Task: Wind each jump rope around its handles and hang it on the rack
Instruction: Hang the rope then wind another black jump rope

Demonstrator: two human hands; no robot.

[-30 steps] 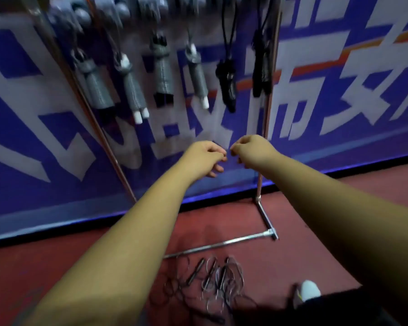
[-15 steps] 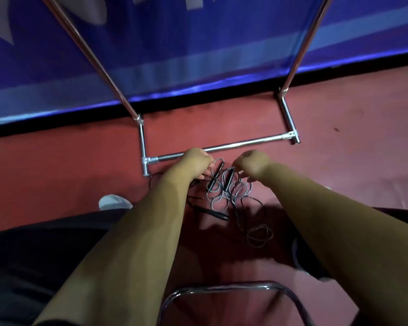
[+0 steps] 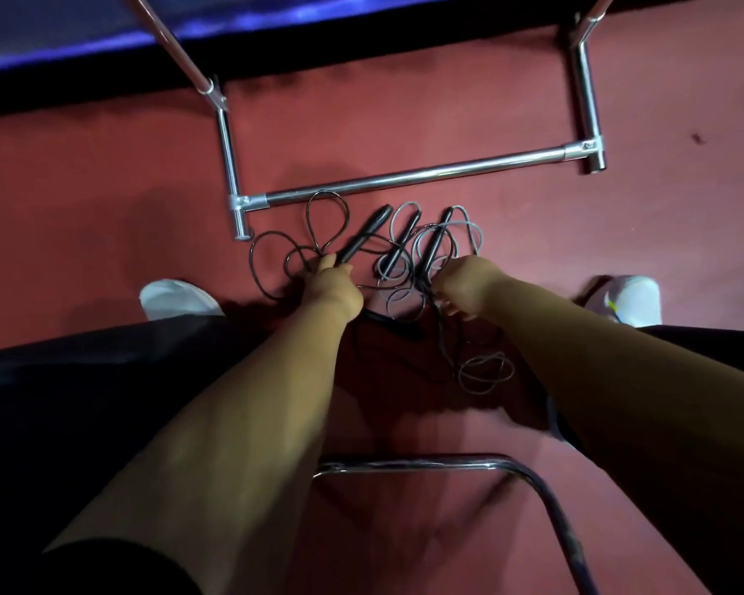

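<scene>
A tangle of jump ropes lies on the red floor in front of the rack's base. My left hand (image 3: 333, 285) grips the near end of a black handle (image 3: 368, 231) that points up and to the right. My right hand (image 3: 469, 285) is curled over the cords beside another black handle (image 3: 434, 242); what it holds is hidden. A third handle (image 3: 398, 246) with grey cord (image 3: 469, 229) lies between them. Black cord loops (image 3: 325, 221) spread to the left, and a grey loop (image 3: 486, 373) lies near my right forearm.
The rack's chrome base bar (image 3: 413, 178) runs across just beyond the ropes, with its two feet (image 3: 587, 109) going back to the blue banner. My white shoes (image 3: 177, 298) flank the pile. A curved chrome chair tube (image 3: 512, 470) sits below my arms.
The view dropped from the hung ropes on the rack to the floor. Both hands came down to the pile, and my left hand took hold of a black handle.
</scene>
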